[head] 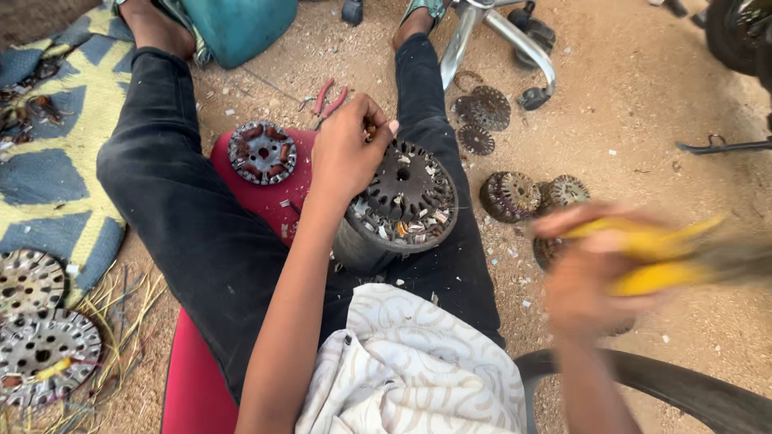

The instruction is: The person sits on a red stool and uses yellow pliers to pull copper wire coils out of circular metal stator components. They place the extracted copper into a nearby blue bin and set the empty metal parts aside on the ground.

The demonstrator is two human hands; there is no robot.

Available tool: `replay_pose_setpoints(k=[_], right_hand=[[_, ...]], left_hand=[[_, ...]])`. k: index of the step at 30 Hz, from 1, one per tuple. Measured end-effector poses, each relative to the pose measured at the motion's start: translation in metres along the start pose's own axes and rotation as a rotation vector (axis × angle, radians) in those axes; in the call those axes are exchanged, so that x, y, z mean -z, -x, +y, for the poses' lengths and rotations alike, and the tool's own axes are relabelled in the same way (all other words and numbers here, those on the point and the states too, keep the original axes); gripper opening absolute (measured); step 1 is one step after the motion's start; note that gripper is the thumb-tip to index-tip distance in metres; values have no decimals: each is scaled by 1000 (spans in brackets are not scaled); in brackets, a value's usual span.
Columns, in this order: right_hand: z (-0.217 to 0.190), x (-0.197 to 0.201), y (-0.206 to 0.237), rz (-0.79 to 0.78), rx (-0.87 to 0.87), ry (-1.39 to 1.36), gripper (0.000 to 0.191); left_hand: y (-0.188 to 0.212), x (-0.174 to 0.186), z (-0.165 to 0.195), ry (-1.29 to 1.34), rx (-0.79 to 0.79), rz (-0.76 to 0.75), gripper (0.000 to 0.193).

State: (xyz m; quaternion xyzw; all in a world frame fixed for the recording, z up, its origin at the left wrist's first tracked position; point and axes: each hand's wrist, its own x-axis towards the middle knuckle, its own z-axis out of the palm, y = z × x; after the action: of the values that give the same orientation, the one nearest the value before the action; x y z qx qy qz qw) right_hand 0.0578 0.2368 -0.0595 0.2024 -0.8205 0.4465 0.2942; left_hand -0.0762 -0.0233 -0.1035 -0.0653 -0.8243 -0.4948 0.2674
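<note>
The stator lies flat, its axis upright, on a dark can against the right leg; paper scraps fill its slots. The left hand pinches its far rim. The right hand, blurred, seems clenched on yellow-handled pliers pointing right. Another stator sits on the red cushion.
</note>
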Motion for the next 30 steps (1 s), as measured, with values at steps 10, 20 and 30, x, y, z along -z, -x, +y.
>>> replay_pose_setpoints(k=[10, 20, 30], right_hand=[[16, -24, 16, -389, -731, -444, 20], [10, -27, 20, -360, -766, -786, 25], [19, -40, 27, -289, -712, -688, 26]], left_hand=[[11, 17, 24, 184, -327, 121, 15], [28, 40, 63, 523, -597, -240, 23], [33, 42, 67, 393, -491, -243, 16]])
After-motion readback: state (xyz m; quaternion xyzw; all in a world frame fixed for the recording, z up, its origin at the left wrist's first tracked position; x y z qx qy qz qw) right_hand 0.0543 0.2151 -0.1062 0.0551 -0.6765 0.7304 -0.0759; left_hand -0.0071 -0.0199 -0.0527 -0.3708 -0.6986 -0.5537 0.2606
